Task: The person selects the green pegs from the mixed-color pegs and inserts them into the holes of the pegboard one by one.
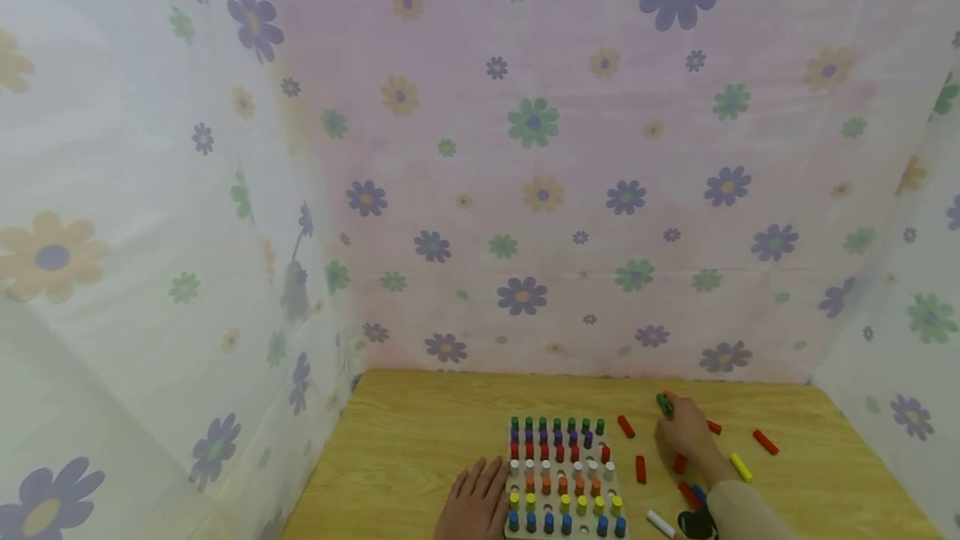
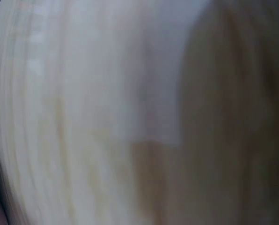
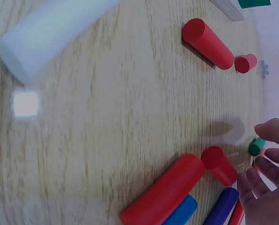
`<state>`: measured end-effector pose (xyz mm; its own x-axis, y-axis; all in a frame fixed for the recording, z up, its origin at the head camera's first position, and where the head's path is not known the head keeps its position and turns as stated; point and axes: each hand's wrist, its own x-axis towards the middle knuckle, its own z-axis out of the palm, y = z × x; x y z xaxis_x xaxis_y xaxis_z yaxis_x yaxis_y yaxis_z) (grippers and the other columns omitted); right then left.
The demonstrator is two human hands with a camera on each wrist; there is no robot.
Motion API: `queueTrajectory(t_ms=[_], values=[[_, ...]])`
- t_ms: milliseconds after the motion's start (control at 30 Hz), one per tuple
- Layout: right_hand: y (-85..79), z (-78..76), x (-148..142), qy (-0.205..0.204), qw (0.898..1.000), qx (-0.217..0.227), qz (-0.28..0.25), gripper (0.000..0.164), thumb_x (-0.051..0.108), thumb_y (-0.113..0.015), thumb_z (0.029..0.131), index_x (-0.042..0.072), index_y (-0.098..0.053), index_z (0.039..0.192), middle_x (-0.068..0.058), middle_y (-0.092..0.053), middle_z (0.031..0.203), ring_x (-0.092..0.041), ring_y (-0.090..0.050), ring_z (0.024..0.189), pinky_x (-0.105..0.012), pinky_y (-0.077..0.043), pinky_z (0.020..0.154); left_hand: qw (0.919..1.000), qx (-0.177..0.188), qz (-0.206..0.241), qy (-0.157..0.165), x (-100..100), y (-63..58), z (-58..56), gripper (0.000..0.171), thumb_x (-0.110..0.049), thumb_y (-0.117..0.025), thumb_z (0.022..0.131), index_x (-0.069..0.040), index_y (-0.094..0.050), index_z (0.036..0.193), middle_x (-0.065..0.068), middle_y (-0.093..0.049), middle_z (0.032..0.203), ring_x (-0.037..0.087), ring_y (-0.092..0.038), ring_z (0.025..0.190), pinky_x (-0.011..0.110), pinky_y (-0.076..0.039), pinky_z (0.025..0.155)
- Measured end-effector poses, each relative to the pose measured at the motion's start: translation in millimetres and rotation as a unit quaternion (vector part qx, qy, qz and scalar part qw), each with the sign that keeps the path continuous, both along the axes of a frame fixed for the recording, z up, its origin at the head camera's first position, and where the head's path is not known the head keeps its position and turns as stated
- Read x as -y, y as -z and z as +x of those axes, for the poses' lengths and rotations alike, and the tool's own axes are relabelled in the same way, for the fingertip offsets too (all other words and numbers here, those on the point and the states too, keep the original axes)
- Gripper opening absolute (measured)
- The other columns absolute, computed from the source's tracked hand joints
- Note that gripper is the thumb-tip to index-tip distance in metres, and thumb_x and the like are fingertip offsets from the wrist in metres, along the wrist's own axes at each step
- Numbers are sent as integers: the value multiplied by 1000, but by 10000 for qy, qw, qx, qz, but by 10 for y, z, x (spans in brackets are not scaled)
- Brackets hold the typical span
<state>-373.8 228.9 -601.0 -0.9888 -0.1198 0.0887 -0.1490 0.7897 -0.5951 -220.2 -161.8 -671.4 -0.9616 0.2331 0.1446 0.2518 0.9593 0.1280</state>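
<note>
A pegboard (image 1: pixel 583 518) stands on the table, with rows of green, purple, red, white, orange, yellow and blue pegs and some bare holes. My left hand (image 1: pixel 474 500) lies flat beside its left edge, fingers spread. The left wrist view is blurred and shows mostly wood-like surface. At the right, my right hand (image 1: pixel 686 427) reaches over loose pegs, close to a green peg (image 1: pixel 664 405) and an orange one. In the right wrist view, that green peg (image 3: pixel 256 146) appears between the parted thumb and fingers; a grip on it does not show.
Red pegs (image 1: pixel 641 469) lie scattered right of the board. A yellow peg (image 1: pixel 741 467), a white peg (image 1: pixel 661 523) and a blue peg (image 1: pixel 700 493) are near my right forearm. Flowered sheets (image 1: pixel 465 298) hang behind and beside the table (image 1: pixel 382 440).
</note>
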Motion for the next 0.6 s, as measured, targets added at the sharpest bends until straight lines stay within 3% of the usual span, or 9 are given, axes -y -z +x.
queueTrajectory(t_ms=[133,233,333,433,533,600], values=[[23,-37,36,180,9997,23,-154,60,-1,-56,85,-23,-44,139,-46,-53,128,-60,-55,115,-65,-53,95,9998,160,115,-8,1,-15,-15,62,-56,-16,111,-26,-45,157,-3,-46,159,27,-40,148,48,-30,125],[56,-59,74,441,9984,59,-345,55,1,-56,86,-23,-50,135,-43,-58,123,-52,-62,105,-58,-58,87,9995,268,148,16,8,-21,-30,64,-57,-15,110,-26,-45,157,-3,-46,159,29,-40,148,49,-30,125],[110,-88,128,668,9966,-21,-475,40,1,-57,85,-22,-62,117,-36,-64,107,-41,-63,89,-46,-58,72,9991,384,149,-11,20,-21,-37,65,-59,-13,110,-27,-45,157,-3,-46,159,29,-40,147,50,-31,125],[147,-119,189,825,9951,-105,-527,16,1,-57,85,-14,-62,85,-21,-58,78,-30,-54,71,-34,-44,59,9986,461,261,-21,31,-13,-38,65,-59,-14,110,-27,-45,157,-3,-46,158,30,-40,147,51,-31,124],[130,-120,238,1013,9934,-90,-529,20,2,-59,90,-1,-51,71,-8,-43,68,-24,-43,63,-32,-35,55,9981,478,398,44,31,-8,-36,63,-58,-16,110,-27,-43,158,-1,-46,159,31,-40,147,52,-31,124],[98,-102,255,1064,9930,-102,-504,22,2,-61,91,-1,-52,71,-10,-48,68,-25,-49,64,-35,-42,55,9977,464,481,86,23,-5,-36,61,-57,-18,110,-27,-43,158,-1,-46,159,32,-40,147,53,-31,124]])
